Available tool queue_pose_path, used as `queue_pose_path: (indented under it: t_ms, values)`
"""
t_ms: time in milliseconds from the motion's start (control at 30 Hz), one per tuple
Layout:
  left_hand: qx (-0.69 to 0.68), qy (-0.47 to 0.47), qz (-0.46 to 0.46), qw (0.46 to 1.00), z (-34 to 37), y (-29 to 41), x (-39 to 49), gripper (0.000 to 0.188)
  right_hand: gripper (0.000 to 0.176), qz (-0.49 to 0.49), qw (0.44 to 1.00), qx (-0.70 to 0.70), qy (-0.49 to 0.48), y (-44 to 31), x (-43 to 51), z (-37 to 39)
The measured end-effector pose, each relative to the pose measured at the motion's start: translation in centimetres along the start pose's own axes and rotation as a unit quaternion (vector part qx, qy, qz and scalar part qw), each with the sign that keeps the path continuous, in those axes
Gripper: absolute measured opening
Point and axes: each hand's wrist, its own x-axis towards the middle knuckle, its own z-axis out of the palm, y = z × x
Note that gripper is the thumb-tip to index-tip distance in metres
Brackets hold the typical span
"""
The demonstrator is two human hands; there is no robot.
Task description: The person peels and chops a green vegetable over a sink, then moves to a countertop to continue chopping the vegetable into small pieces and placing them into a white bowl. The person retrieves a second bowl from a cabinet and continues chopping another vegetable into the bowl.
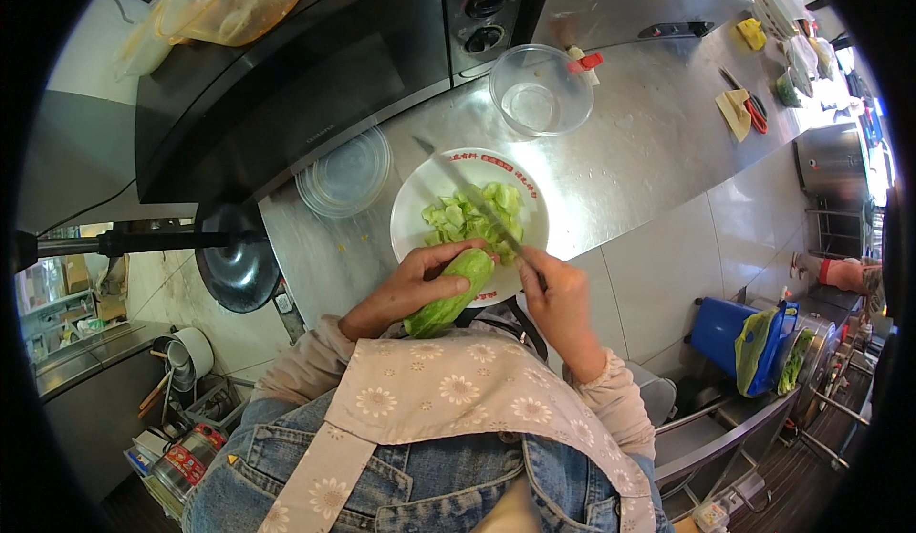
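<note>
My left hand (415,286) holds a peeled green vegetable (452,293), perhaps a cucumber, over the near edge of a white plate (411,207) with red writing on its rim. In my right hand (562,304) is the handle end of a knife (479,204). Its long blade, somewhat blurred, slants up and left over the plate, close to the vegetable's far end. Cut pale green pieces (458,218) lie heaped on the plate below the blade. Whether the blade touches the vegetable, I cannot tell.
Behind the plate, a clear plastic bowl (542,89) and a round plastic lid (345,173) rest on the steel counter (630,139). A black microwave oven (343,68) lines the back. Scissors (755,114) lie farther right. A stool's round black seat (240,257) is at the left.
</note>
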Motion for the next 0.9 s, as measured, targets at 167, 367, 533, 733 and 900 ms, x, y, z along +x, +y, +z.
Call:
queue_pose_path:
  t_ms: [167, 367, 533, 733, 900]
  values:
    - [-0.054, -0.011, -0.036, 0.998, -0.8, 0.6, 0.5, 0.061, 0.011, 0.057, 0.990, 0.110, -0.068, -0.8, 0.6, -3.2]
    - [0.011, -0.030, -0.046, 0.998, -1.9, -0.2, 0.9, 0.056, 0.008, -0.025, 0.989, 0.116, -0.083, -0.9, 0.5, -2.5]
    - [-0.003, 0.040, -0.019, 0.999, -0.2, -1.4, 0.6, 0.054, 0.013, -0.051, 0.998, 0.039, -0.021, -0.1, -0.4, 0.1]
    - [-0.098, 0.086, -0.021, 0.991, -0.1, -0.4, 0.6, 0.053, 0.013, 0.128, 0.980, 0.146, -0.048, -0.7, -0.4, -1.1]
    - [-0.009, 0.104, 0.016, 0.994, -0.2, -0.9, 0.5, 0.051, 0.012, 0.107, 0.979, 0.154, -0.076, -1.8, -0.3, -2.3]
